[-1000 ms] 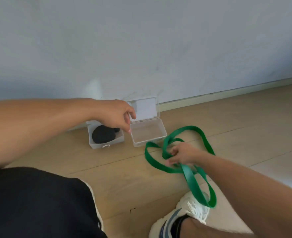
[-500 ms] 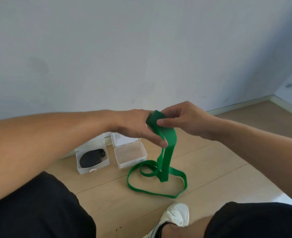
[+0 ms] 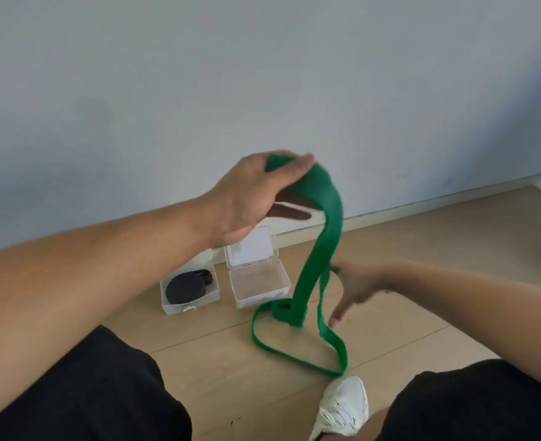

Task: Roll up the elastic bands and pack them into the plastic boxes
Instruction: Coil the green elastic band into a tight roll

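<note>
My left hand (image 3: 253, 195) is raised in front of the wall and holds the top of a green elastic band (image 3: 318, 249), fingers over it and thumb under. The band hangs down in a long loop whose lower part lies tangled on the wooden floor. My right hand (image 3: 353, 288) is lower, just right of the hanging strands, blurred, fingers straight and pointing down, holding nothing. Two clear plastic boxes stand by the wall: the left box (image 3: 170, 305) holds a rolled black band (image 3: 184, 289); the right box (image 3: 259, 300) is open with its lid up and nothing inside.
The boxes sit against the baseboard (image 3: 421, 208) of a pale wall. My white shoe (image 3: 342, 405) rests near the band's lower loop. My legs in black shorts (image 3: 87, 393) fill the bottom corners. Bare wooden floor (image 3: 453, 249) stretches to the right.
My right hand let go of the band's top and dropped beside the hanging strands. My left hand rose higher, lifting the band further off the floor.
</note>
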### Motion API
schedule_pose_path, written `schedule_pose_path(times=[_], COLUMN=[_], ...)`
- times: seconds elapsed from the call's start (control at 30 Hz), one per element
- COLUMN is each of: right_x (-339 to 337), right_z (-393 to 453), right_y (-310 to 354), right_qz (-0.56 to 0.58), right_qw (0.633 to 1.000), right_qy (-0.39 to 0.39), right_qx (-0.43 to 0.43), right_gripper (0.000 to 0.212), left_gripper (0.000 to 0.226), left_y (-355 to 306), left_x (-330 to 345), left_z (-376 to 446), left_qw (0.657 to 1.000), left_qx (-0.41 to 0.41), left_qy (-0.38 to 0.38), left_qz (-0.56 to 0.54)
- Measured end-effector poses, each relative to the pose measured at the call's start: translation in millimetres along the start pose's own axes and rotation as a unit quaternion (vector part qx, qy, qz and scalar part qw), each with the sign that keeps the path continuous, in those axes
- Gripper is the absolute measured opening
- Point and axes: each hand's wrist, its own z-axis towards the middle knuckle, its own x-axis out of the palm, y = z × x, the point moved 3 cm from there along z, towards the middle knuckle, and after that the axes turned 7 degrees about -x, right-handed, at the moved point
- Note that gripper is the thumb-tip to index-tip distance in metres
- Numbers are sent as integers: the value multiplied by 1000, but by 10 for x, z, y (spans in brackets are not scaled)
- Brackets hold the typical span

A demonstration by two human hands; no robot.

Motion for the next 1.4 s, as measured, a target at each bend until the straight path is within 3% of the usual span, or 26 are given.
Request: schedule_pose_path(times=[0.07,0.13,0.3,0.4,0.47,0.5,0.6,0.67,0.73,0.8,0.87,0.93,1.0,1.03,1.13,1.27,1.4], right_x=[133,180,-5,-182,-423,-556,-879,-1022,-1078,-1081,-1050,-1029,-958,-903,-739,-696,-570], right_z=[110,174,295,249,74,-67,-527,-726,-837,-865,-889,-816,-671,-620,-521,-389,-268], right_y=[-86,-44,104,-122,-337,-420,-501,-465,-413,-402,-375,-410,-500,-528,-526,-304,9], right_qz=[86,172,363,444,327,260,136,30,-98,-184,-210,-175,-164,-179,-202,-143,-103], right_qw=[996,983,912,847,838,812,719,678,656,647,671,766,874,903,941,969,985], right_qy=[-11,-67,-190,-286,-420,-504,-679,-733,-736,-723,-696,-614,-454,-373,-227,-193,-136], right_qx=[-2,-19,-13,58,117,139,58,-50,-136,-158,-142,-70,63,115,152,59,-20], right_gripper=[133,122,33,26,24,24,27,18,8,8,16,41,62,66,70,66,66], left_gripper=[26,26,44,38,35,35,39,37,35,34,34,34,33,32,28,31,31], left_y=[-110,-136,-74,0,126,208,387,418,425,468,538,587,581,572,589,754,767], left_x=[-5,-13,16,-112,-264,-331,-384,-319,-236,-186,-150,-138,-154,-170,-239,-289,-289], left_z=[-1,-17,-68,-49,-24,-13,15,52,87,86,55,31,28,31,41,18,11], left_qw=[996,995,996,997,983,974,958,955,947,933,919,912,913,914,907,880,885], left_qx=[11,9,-25,-43,-61,-78,-118,-114,-107,-121,-141,-151,-150,-149,-143,-181,-181], left_qy=[1,14,74,16,-29,-42,-35,-24,-16,13,55,72,59,50,36,69,67], left_qz=[-83,-99,-39,67,173,208,258,273,303,339,363,373,375,375,394,433,423])
